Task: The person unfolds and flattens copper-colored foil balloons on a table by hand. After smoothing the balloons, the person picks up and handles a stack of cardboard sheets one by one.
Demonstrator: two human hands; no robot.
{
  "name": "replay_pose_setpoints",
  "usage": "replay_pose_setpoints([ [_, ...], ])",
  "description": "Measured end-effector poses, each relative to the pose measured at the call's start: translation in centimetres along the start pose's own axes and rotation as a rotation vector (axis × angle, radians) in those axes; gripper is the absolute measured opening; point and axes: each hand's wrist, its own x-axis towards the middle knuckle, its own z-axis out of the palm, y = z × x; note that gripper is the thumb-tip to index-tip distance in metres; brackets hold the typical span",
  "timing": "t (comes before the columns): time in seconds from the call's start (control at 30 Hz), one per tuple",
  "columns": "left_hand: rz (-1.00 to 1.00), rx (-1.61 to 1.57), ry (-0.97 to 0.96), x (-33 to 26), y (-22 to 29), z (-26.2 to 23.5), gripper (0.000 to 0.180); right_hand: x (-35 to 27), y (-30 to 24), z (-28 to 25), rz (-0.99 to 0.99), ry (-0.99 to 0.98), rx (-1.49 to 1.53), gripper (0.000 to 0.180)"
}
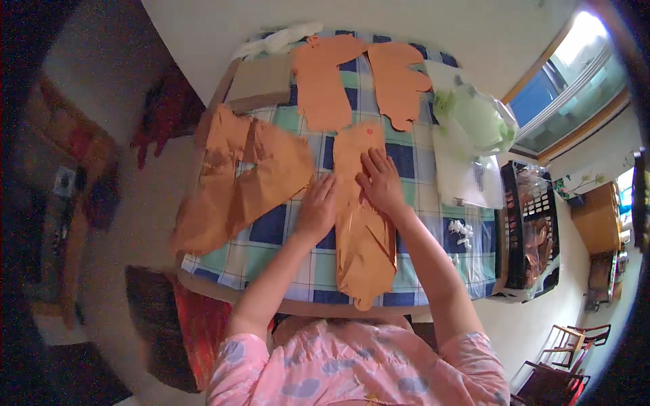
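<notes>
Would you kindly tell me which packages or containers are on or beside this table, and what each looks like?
Cardboard box: far left table corner, flat, brown.
Plastic bags: right side of table, clear and white, with pale green contents.
Black basket: beside the table's right edge, slotted, holding copper-coloured pieces.

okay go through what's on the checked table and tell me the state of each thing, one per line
left hand: flat, pressing the foil piece
right hand: flat, palm down on it
foil piece: lying lengthwise, overhanging the near edge
crumpled foil sheet: creased, spread at the left
paper cutouts: two, lying flat
cardboard box: closed
plastic bag: holds green material
black basket: filled
</notes>
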Motion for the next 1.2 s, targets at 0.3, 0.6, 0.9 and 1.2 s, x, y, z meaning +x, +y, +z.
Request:
replay_pose_setpoints([
  [0.3,0.085,0.120,0.023,-0.1,0.6,0.0,0.043,-0.1,-0.4,-0.2,0.011,-0.058,-0.009,0.058],
  [0.6,0.068,0.142,0.012,0.5,0.9,-0.1,0.047,-0.1,0.0,-0.1,-0.001,-0.043,-0.055,0.058],
  [0.9,0.053,0.131,-0.052,1.2,0.1,-0.5,0.061,0.0,-0.3,-0.1,-0.006,-0.040,-0.057,0.058],
  [1.2,0.151,0.127,-0.246,-3.8,1.5,-2.8,0.071,-0.4,-0.3,-0.1,0.026,-0.106,-0.029,0.061],
])
